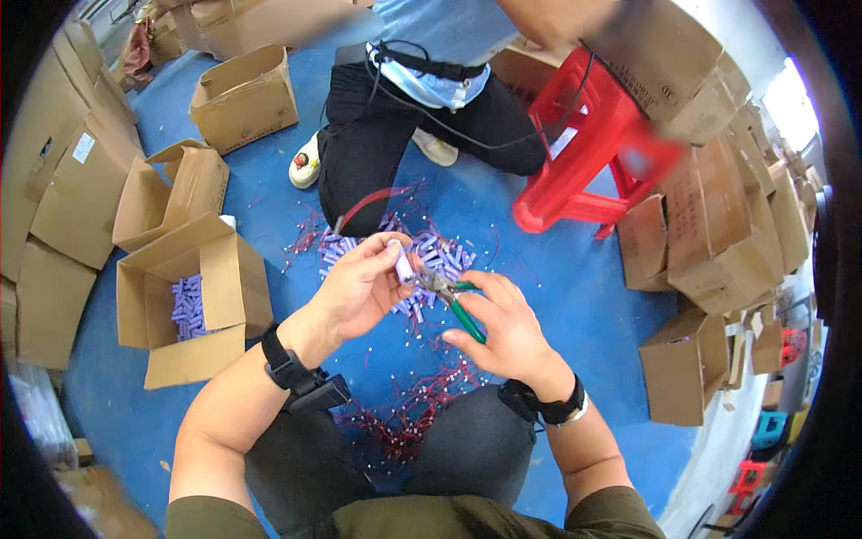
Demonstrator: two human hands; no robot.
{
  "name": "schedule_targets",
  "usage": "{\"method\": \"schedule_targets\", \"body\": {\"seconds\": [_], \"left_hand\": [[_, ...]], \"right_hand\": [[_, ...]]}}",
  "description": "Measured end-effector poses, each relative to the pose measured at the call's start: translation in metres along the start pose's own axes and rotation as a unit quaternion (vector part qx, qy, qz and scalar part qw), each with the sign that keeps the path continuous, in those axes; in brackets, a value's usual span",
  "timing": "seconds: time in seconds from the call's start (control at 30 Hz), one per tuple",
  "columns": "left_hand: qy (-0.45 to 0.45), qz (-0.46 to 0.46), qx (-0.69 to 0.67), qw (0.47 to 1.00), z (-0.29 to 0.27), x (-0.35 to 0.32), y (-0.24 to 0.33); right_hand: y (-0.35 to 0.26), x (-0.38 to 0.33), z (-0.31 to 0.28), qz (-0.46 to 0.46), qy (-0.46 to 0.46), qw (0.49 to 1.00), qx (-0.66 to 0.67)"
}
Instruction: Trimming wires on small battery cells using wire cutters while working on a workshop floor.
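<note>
Olive shirt fills the lower edge | blue floor stretches open right of centre, edged by cartons | black-trousered co-worker blocks upper centre | red stool, upper right | left hand, mid-frame, holds a narrow pinch | right hand grips green-handled pliers | pale-purple cylinder in that pinch, frame centre, pliers' tips just beside
</note>
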State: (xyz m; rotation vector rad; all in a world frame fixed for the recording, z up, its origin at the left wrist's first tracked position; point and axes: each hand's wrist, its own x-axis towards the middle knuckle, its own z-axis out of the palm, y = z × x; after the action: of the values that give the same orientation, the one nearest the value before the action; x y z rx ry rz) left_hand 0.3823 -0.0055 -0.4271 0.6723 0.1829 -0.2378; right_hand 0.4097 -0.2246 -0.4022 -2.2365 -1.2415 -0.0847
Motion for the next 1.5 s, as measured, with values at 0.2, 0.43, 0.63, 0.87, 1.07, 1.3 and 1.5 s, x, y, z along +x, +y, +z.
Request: {"method": "schedule_targets", "body": {"seconds": [0.2, 0.43, 0.63, 0.87, 1.07, 1.3, 1.5], "left_hand": [[0.038, -0.016, 0.035, 0.999, 0.009, -0.005, -0.024], [-0.001, -0.056, -0.025, 0.998, 0.027, 0.008, -0.047], [-0.010, -0.029, -0.082, 0.996, 0.025, 0.013, -0.063], [0.042, 0.087, 0.663, 0.742, 0.021, 0.021, -0.061], [0.072, -0.152, 0.467, 0.868, -0.052, 0.026, -0.069], [0.082, -0.096, 0.644, 0.755, -0.084, 0.023, 0.015], [-0.016, -0.171, 0.819, 0.548, -0.082, 0.006, 0.054]], "right_hand": [[0.010, -0.030, 0.007, 0.022, 0.007, 0.999, 0.044], [0.024, -0.045, -0.005, 0.019, 0.076, 0.995, -0.067], [0.032, -0.051, 0.000, 0.010, 0.120, 0.982, -0.145], [0.041, -0.047, 0.009, 0.082, 0.100, 0.979, -0.158], [0.097, -0.073, 0.001, 0.170, -0.145, 0.960, -0.170], [0.140, -0.223, 0.059, 0.270, -0.590, 0.742, -0.168], [0.136, -0.229, 0.037, 0.353, -0.499, 0.786, -0.091]]}}
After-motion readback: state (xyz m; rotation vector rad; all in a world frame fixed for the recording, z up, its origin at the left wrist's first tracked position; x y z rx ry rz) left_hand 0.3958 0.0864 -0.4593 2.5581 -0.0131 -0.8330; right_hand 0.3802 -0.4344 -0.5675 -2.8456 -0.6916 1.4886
